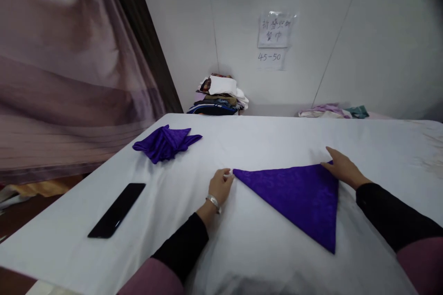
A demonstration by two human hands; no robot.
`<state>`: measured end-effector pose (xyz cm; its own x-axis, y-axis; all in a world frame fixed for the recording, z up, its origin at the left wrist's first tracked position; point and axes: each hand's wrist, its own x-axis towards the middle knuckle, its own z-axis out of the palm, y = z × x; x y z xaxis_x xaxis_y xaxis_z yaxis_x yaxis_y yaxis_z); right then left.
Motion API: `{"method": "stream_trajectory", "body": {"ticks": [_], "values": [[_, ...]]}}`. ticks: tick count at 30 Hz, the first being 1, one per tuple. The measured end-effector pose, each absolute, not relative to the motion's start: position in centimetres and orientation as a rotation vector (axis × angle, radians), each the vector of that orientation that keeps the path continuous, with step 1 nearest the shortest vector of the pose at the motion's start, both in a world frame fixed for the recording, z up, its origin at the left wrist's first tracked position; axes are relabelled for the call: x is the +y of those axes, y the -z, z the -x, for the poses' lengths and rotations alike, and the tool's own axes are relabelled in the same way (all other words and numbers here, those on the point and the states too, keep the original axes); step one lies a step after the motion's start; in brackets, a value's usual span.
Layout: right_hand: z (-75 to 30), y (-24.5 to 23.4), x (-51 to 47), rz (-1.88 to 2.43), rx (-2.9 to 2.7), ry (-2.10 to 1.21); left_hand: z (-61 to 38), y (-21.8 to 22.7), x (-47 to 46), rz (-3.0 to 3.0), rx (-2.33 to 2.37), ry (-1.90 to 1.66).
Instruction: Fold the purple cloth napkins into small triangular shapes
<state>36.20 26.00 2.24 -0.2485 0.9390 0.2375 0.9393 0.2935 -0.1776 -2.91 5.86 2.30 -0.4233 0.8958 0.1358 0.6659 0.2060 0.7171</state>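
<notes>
A purple napkin [301, 193], folded into a triangle, lies flat on the white table [270, 138] at centre right of the frame. The left hand [220, 186] curls its fingertips at the napkin's left tip; I cannot tell whether it pinches the cloth. The right hand [341, 168] rests flat, fingers spread, on the upper right corner. A folded purple napkin [166, 143] and a black phone [116, 209] lie at the left.

Left hand [220, 186] and right hand [341, 168] touch purple napkin [301, 198].
</notes>
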Motion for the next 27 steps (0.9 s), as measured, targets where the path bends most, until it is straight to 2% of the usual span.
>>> {"method": "stream_trajectory", "body": {"ticks": [7, 18, 21, 27], "values": [[-36.6, -1.3, 18.2, 1.465, -2.146, -0.184, 3.8, -2.5, 8.3, -1.595, 2.170, -0.952], [-38.5, -1.0, 7.6, 1.753, -1.668, -1.053, 5.1, -2.9, 9.4, -1.673, 1.961, -0.868], [-37.0, -1.6, 6.9, 1.715, -1.748, -1.107, 5.7, -3.0, 9.0, -1.744, 1.899, -0.849], [-35.3, -3.4, 6.4, 1.687, -1.960, -0.961, 7.2, -1.5, 9.6, -2.021, 1.888, -0.817]]}}
